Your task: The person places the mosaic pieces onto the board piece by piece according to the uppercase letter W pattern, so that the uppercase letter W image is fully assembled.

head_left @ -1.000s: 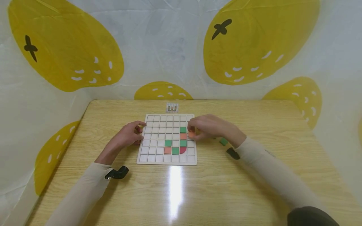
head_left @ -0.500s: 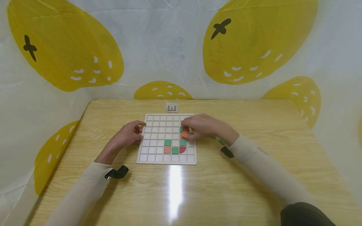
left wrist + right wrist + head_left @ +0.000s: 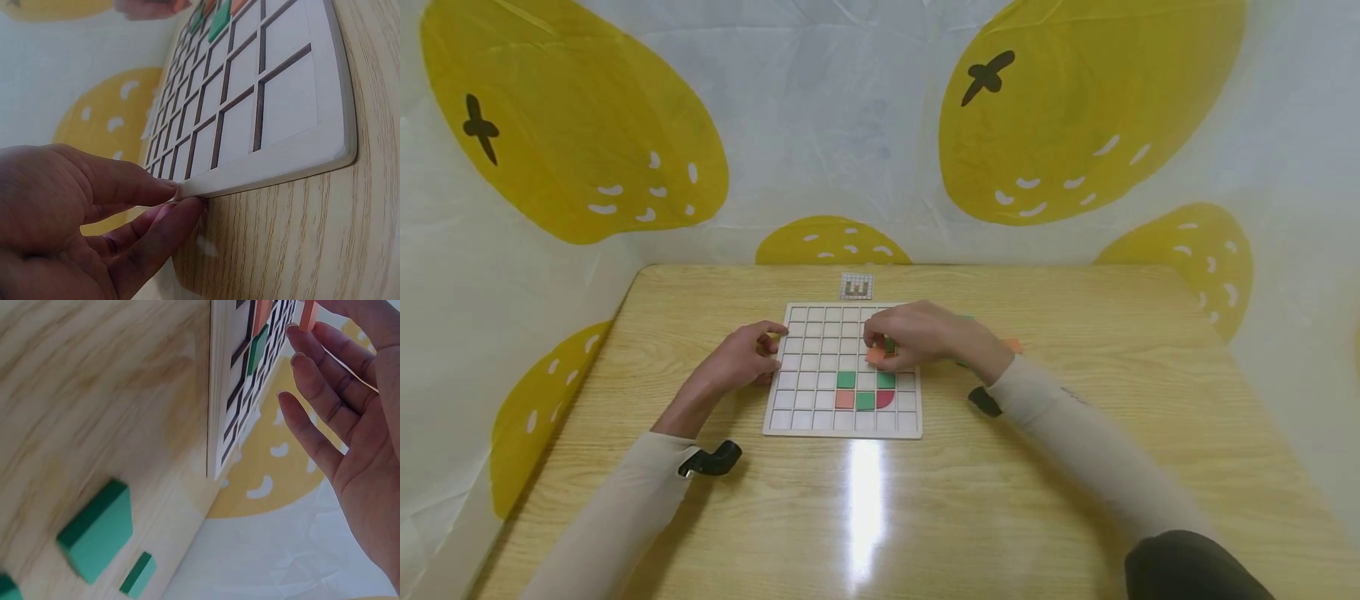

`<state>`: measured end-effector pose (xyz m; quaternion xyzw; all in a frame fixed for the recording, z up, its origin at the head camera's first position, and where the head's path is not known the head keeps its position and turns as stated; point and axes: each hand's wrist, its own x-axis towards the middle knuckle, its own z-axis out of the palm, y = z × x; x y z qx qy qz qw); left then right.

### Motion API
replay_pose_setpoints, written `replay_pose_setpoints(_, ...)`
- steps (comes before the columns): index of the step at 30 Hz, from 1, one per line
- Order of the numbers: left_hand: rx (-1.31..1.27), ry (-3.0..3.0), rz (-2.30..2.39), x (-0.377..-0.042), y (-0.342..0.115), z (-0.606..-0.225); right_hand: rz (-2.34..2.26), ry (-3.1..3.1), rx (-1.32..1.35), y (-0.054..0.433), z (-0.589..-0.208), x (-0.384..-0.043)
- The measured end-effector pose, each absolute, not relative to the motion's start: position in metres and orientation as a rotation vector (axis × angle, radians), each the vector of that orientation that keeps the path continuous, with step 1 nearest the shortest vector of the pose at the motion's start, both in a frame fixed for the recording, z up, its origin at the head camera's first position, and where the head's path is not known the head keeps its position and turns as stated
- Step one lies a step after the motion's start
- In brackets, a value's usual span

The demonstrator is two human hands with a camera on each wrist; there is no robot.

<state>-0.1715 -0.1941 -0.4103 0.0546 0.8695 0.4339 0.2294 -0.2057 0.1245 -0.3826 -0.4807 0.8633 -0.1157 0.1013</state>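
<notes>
Flat on the table lies a white gridded board (image 3: 842, 432). My left hand (image 3: 741, 358) touches its left edge, thumb and index fingertips resting along the rim (image 3: 262, 178) in the left wrist view. Over the right half of the grid, my right hand (image 3: 921, 333) pinches an orange square tile (image 3: 876, 357), also visible at the top of the right wrist view (image 3: 308, 315). Nearer cells bear green tiles (image 3: 846, 379), an orange tile (image 3: 845, 399) and a red rounded tile (image 3: 885, 399). Another green tile (image 3: 890, 343) shows between the right fingers; the hand hides cells around it.
Behind the board lies a small printed card (image 3: 857, 287) with a grid pattern. Loose green tiles (image 3: 97, 531) and an orange tile (image 3: 1013, 344) lie on the table right of the board, partly behind the right arm. A lemon-printed cloth (image 3: 835, 125) hangs behind the table.
My right hand has moved left across the board with the orange tile, from its right edge to further inside the grid. The left hand stays at the left edge.
</notes>
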Motion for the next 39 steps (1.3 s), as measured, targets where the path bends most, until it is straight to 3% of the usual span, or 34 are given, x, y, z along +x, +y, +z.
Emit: replay_pose_setpoints(39,0.166,2.392,1.204,-0.17,-0.193,-0.408,-0.148,2.519,-1.501,0.082,-0.395,-0.209)
